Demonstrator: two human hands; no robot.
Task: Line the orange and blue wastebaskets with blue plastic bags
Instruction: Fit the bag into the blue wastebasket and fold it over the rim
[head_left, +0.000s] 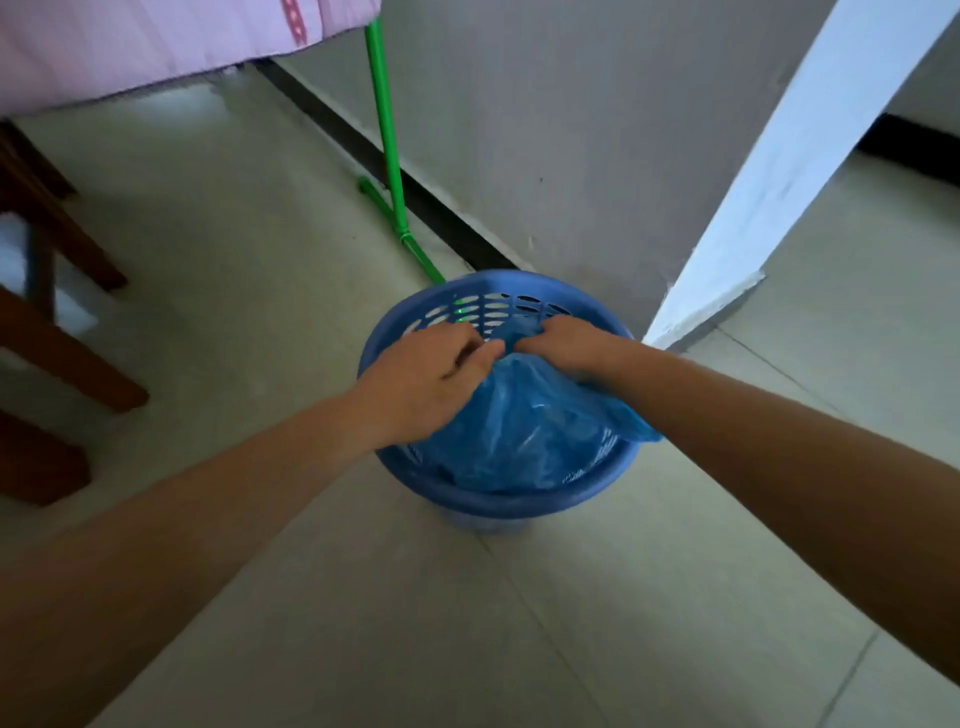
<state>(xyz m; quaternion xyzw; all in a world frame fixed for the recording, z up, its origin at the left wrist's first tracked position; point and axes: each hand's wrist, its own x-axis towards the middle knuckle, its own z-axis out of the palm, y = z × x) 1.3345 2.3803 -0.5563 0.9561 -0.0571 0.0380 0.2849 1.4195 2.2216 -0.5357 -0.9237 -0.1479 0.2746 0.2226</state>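
Observation:
A blue wastebasket (498, 506) with a slotted wall stands on the tiled floor by a wall corner. A blue plastic bag (524, 431) lies bunched inside it, and one fold hangs over the right rim. My left hand (426, 382) and my right hand (569, 343) meet over the basket's middle. Both pinch the bag's upper edge between fingers and thumb. No orange wastebasket is in view.
A green metal stand (387, 135) leans along the grey wall behind the basket. Dark wooden furniture legs (62, 358) stand at the left, under a pink cloth (130, 41). A white door frame (769, 176) rises at the right.

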